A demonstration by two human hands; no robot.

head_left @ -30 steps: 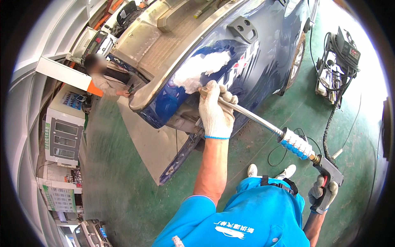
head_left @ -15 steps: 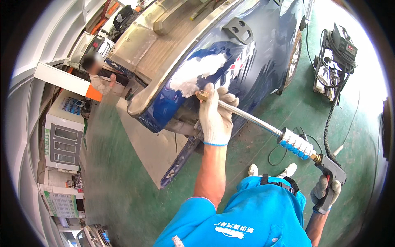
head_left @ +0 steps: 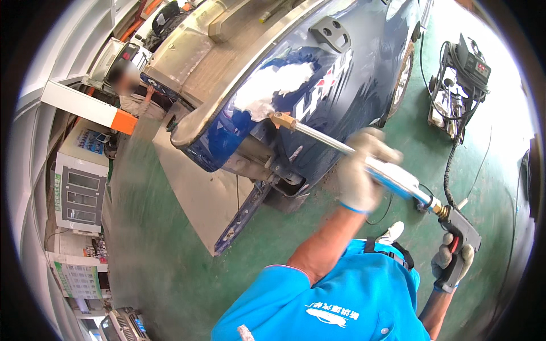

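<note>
A slide-hammer dent puller [head_left: 324, 139] slants across the view, its brass-coloured tip [head_left: 282, 120] at the lower edge of a bare metal patch [head_left: 273, 85] on the blue vehicle panel [head_left: 341, 85]. My left hand [head_left: 363, 173], in a pale knitted glove, is smeared by motion. It is closed around the sliding weight [head_left: 395, 179], which is blurred too. My gloved right hand [head_left: 453, 258] wraps the pistol grip [head_left: 453, 273] at the tool's rear, near its red trigger. A dark cable runs up from that grip.
A wheeled welding machine [head_left: 463, 79] with coiled cables stands at the right. Beside the vehicle's open bed [head_left: 187, 65], another person [head_left: 139, 96] is at the far left. A loose panel [head_left: 199, 199] lies below the vehicle's corner. Cables cross the green floor [head_left: 170, 284].
My left hand has left the brass tip and moved right and down along the rod to the sliding weight. The weight has shifted toward the tip. My right hand keeps its hold.
</note>
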